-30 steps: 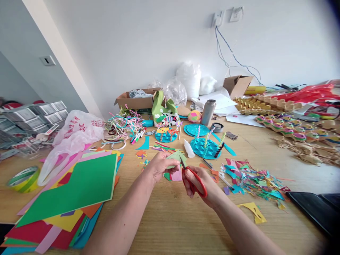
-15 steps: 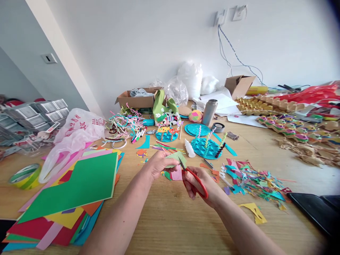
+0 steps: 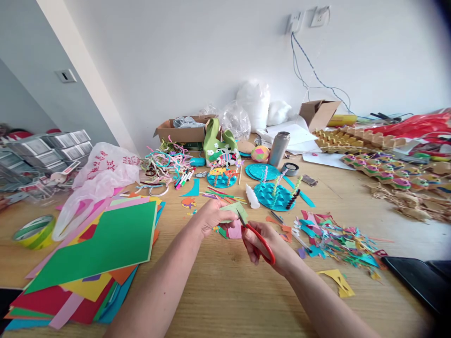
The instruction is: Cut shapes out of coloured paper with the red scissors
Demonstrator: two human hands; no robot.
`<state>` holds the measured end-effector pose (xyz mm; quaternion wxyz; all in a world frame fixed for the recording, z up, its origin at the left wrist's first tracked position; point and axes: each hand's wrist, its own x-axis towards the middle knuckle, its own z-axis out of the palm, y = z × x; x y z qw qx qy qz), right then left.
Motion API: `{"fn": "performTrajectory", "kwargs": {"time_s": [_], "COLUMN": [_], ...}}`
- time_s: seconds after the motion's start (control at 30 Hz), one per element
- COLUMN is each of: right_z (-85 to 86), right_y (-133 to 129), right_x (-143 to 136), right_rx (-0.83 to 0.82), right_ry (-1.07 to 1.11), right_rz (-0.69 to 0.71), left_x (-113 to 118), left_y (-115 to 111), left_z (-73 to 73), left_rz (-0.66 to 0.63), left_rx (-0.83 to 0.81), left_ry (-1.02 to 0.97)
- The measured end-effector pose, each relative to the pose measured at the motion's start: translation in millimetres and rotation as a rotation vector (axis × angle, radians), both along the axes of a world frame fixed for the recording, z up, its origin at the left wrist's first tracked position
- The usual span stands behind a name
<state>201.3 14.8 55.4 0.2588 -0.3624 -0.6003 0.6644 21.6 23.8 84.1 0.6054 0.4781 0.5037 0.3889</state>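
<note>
Between the thumb and fingers of my left hand (image 3: pixel 213 218) is a piece of light green paper (image 3: pixel 232 210), held over the middle of the table. My right hand (image 3: pixel 266 241) is closed round the red handles of a pair of scissors (image 3: pixel 268 253). Their dark blades meet the paper's right edge; how far apart they are is hard to tell. Below the paper lies a pink paper piece (image 3: pixel 234 230), with small green scraps beside it. A white glue bottle (image 3: pixel 252 196) lies just beyond my hands.
Coloured paper sheets (image 3: pixel 102 239) are stacked at left, near yellow-green tape (image 3: pixel 34 231). Paper scraps (image 3: pixel 341 241) are heaped at right, beside a black object (image 3: pixel 405 277). Behind stand a blue egg-tray disc (image 3: pixel 273 197) with pipe cleaners and a steel bottle (image 3: pixel 279 149).
Both hands stay in nearly the same place, still holding the green paper and the scissors. The scissors' blades have shifted very slightly at the paper's edge, and the view has moved a little.
</note>
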Motion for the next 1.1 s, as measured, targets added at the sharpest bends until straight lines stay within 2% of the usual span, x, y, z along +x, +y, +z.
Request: {"fn": "performTrajectory", "kwargs": {"time_s": [0.37, 0.57, 0.8, 1.1], "right_z": [-5.5, -2.9, -3.7, -6.2], "right_y": [0.9, 0.3, 0.2, -0.3], "right_x": [0.6, -0.8, -0.6, 0.9], "right_rx": [-0.003, -0.023, -0.057, -0.019], "right_ry": [0.018, 0.049, 0.094, 0.102], "right_rz": [0.005, -0.018, -0.004, 0.037], "left_x": [-1.5, -3.0, -2.0, -1.2], "left_y": [0.4, -0.5, -0.4, -0.4], "left_z": [-3.1, -2.6, -0.9, -0.2], "left_rz": [0.003, -0.029, 0.043, 0.013], "left_rx": [-0.023, -0.051, -0.026, 0.006], "left_ry": [-0.008, -0.037, -0.040, -0.059]}}
